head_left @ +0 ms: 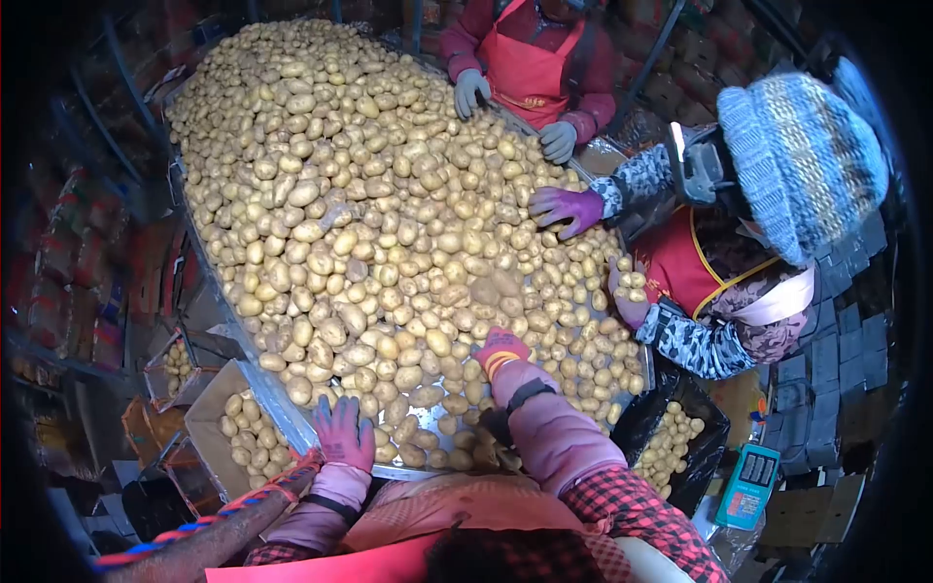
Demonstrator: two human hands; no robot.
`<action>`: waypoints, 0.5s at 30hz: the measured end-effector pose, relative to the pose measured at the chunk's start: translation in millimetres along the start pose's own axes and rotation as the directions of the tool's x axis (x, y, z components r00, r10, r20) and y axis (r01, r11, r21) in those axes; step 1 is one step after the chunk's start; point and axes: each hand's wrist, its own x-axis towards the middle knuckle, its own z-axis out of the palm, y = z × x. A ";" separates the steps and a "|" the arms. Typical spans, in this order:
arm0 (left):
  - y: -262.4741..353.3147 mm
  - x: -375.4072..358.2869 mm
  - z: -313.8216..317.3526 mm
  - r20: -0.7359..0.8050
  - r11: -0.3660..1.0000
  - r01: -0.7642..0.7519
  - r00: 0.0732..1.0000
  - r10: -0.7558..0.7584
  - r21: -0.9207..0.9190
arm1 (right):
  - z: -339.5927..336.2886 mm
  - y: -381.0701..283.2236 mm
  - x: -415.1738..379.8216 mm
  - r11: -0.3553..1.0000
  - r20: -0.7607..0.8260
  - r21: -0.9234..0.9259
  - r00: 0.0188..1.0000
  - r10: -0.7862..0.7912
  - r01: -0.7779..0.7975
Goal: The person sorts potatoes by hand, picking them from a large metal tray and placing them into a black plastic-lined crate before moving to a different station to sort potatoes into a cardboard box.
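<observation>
A large heap of potatoes [360, 209] covers a metal-edged sorting table [277, 394]. My left hand [345, 434], in a pink glove with greyish fingers, is open at the near left edge, fingers spread beside the potatoes. Farther forward, my right hand [502, 348], in a pink glove with a yellow-striped cuff, reaches onto the near part of the heap. Its fingers bend down among the potatoes and are mostly hidden, so a grip cannot be made out. Between my hands, some bare shiny table surface [428, 418] shows among scattered potatoes.
A potato-filled box [209, 413] stands at left, near a rope-wrapped bar [209, 530]. At right are a black-lined container [700, 447] of potatoes and a teal scale display [748, 486]. Across the table are a co-worker in a knit hat [802, 160], holding potatoes, and another in a red apron [530, 73].
</observation>
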 end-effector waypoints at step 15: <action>-10.2 -3.9 2.9 -0.010 1.000 -0.015 1.000 0.015 0.005 | 46.1 168.2 -100.9 -0.381 -0.354 0.891 0.903 -0.243 0.247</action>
